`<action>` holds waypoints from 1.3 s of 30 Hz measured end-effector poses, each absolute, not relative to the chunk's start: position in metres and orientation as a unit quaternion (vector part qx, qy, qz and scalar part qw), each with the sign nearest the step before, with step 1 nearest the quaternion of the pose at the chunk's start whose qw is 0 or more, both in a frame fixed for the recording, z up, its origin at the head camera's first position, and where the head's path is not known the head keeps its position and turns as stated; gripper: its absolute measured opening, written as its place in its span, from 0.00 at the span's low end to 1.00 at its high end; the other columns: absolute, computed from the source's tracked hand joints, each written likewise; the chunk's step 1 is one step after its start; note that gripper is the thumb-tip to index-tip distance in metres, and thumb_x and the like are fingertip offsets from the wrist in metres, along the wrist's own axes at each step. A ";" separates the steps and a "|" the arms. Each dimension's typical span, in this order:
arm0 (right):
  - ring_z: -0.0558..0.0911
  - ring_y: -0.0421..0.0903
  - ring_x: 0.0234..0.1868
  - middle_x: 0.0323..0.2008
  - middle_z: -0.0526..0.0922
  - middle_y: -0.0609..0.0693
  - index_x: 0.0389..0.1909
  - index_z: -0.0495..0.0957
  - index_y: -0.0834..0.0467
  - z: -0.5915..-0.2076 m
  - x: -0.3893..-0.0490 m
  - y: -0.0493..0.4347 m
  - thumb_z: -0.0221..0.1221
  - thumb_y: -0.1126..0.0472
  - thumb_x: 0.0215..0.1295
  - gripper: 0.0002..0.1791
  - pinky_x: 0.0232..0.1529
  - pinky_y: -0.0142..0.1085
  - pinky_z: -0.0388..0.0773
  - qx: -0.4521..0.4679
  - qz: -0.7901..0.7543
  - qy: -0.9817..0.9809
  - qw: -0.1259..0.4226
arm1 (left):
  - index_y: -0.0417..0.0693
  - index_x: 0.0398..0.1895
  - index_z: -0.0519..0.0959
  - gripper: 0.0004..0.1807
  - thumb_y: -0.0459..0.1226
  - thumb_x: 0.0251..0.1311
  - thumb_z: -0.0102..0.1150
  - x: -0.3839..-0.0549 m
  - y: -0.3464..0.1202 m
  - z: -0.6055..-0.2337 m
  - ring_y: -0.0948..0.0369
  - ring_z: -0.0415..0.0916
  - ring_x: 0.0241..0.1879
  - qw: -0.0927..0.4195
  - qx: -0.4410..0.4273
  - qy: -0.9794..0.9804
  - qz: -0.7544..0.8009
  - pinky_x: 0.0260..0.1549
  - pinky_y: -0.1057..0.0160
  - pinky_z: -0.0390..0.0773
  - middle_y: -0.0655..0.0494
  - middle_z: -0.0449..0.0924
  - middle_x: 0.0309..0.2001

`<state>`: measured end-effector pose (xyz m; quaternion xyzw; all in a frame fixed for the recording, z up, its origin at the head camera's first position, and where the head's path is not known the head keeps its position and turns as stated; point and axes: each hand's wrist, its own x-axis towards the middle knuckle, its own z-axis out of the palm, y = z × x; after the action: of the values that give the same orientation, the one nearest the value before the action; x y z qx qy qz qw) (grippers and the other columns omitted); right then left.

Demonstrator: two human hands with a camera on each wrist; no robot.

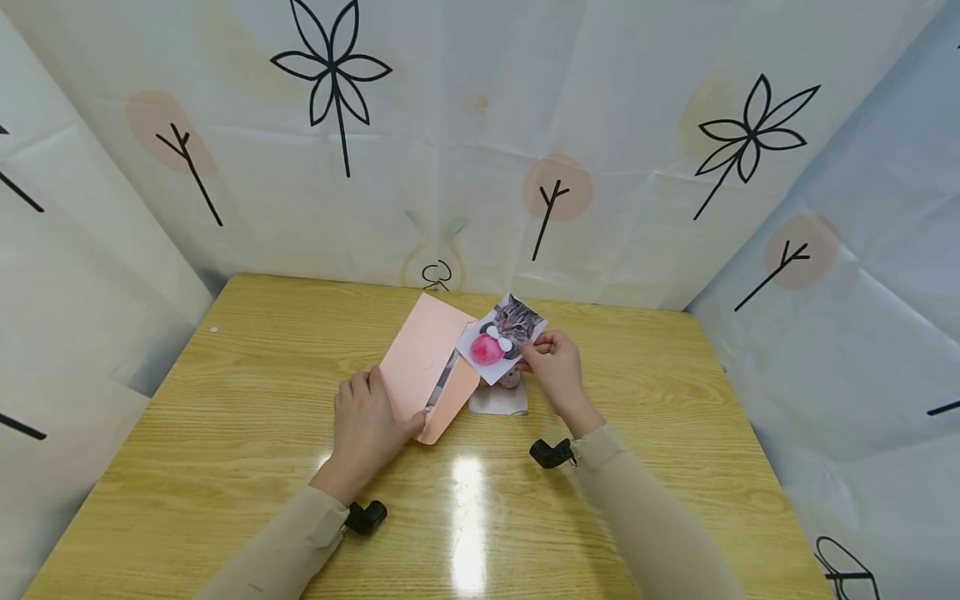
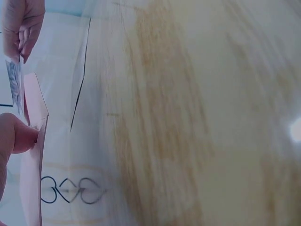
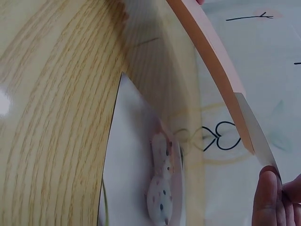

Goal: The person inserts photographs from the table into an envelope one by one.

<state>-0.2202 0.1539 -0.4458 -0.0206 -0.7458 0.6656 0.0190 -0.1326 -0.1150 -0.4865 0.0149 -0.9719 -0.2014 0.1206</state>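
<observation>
1. While your left hand (image 1: 371, 421) gripped the pink envelope (image 1: 420, 358) by its lower end, the thumb lay over the near edge and the fingers lay on the other side; the envelope was tilted, its upper end leaning away from you, and was raised above the wooden table (image 1: 225, 450).
2. Your right hand (image 1: 557, 371) pinched the cat picture (image 1: 513, 321) at its right corner between thumb and fingers; the picture showed a grey tabby with a white bow and a bright pink ball shape.
3. The cat picture was at the upper right of the envelope, overlapping its edge in the head view; you could not have told from these views whether a corner sat inside.
4. Along the slit beside the orange-pink flap (image 1: 456, 404), a dark, patterned strip (image 1: 444, 379) showed; what it pictured was too narrow to tell.
5. Below the cat picture, a second picture (image 1: 498, 402) lay on the table, partly covered in the head view; the right wrist view showed its pale ground and a spotted white figure.
6. Beige sleeves (image 1: 645, 508) covered your forearms; beyond the table hung a white curtain (image 1: 450, 108) printed with black line flowers and peach circles.
</observation>
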 end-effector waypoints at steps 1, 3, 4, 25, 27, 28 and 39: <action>0.85 0.54 0.26 0.30 0.78 0.63 0.37 0.69 0.68 -0.446 -0.220 0.152 0.58 0.71 0.63 0.08 0.38 0.49 0.81 -0.019 0.664 -0.748 0.013 | 0.25 0.59 0.63 0.55 0.61 0.39 0.68 -0.132 -0.115 -0.486 0.38 0.61 0.50 0.121 0.015 -0.972 -0.201 0.51 0.43 0.62 0.31 0.65 0.50; 0.85 0.55 0.27 0.32 0.79 0.64 0.38 0.69 0.69 -0.447 -0.219 0.150 0.59 0.70 0.63 0.09 0.39 0.50 0.81 -0.016 0.660 -0.751 0.003 | 0.25 0.59 0.62 0.55 0.61 0.39 0.68 -0.132 -0.115 -0.487 0.38 0.61 0.50 0.121 0.016 -0.972 -0.200 0.51 0.43 0.62 0.31 0.65 0.50; 0.85 0.58 0.29 0.32 0.80 0.64 0.38 0.69 0.68 -0.451 -0.220 0.149 0.59 0.70 0.63 0.09 0.40 0.51 0.80 -0.014 0.659 -0.752 0.004 | 0.26 0.58 0.62 0.55 0.61 0.39 0.68 -0.132 -0.115 -0.487 0.39 0.61 0.49 0.121 0.017 -0.972 -0.200 0.51 0.43 0.62 0.31 0.65 0.49; 0.82 0.49 0.25 0.28 0.80 0.59 0.37 0.71 0.69 -0.450 -0.212 0.133 0.61 0.71 0.61 0.09 0.35 0.44 0.82 0.000 0.658 -0.743 -0.125 | 0.26 0.54 0.64 0.54 0.64 0.39 0.69 -0.133 -0.117 -0.489 0.39 0.63 0.45 0.139 0.018 -0.971 -0.194 0.45 0.44 0.65 0.31 0.67 0.46; 0.82 0.48 0.25 0.28 0.80 0.59 0.38 0.71 0.69 -0.450 -0.213 0.133 0.61 0.71 0.61 0.09 0.35 0.44 0.82 0.002 0.658 -0.742 -0.132 | 0.26 0.54 0.65 0.54 0.63 0.39 0.69 -0.133 -0.117 -0.489 0.40 0.63 0.44 0.142 0.016 -0.970 -0.195 0.45 0.44 0.65 0.32 0.67 0.45; 0.82 0.49 0.25 0.29 0.80 0.59 0.39 0.71 0.69 -0.450 -0.213 0.133 0.61 0.71 0.61 0.10 0.35 0.44 0.82 0.001 0.657 -0.742 -0.132 | 0.26 0.54 0.65 0.54 0.63 0.38 0.69 -0.133 -0.117 -0.489 0.40 0.63 0.44 0.143 0.016 -0.970 -0.195 0.45 0.44 0.65 0.32 0.67 0.45; 0.83 0.63 0.30 0.36 0.81 0.61 0.59 0.66 0.59 -0.448 -0.213 0.124 0.62 0.66 0.63 0.25 0.38 0.56 0.79 0.015 0.632 -0.774 -0.040 | 0.26 0.52 0.65 0.54 0.64 0.38 0.68 -0.133 -0.118 -0.490 0.41 0.62 0.43 0.138 0.022 -0.971 -0.195 0.44 0.45 0.65 0.33 0.67 0.44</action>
<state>-0.2126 0.1235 -0.4485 0.0147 -0.7742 0.6316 -0.0396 -0.1331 -0.1175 -0.4899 0.0224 -0.9707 -0.1950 0.1385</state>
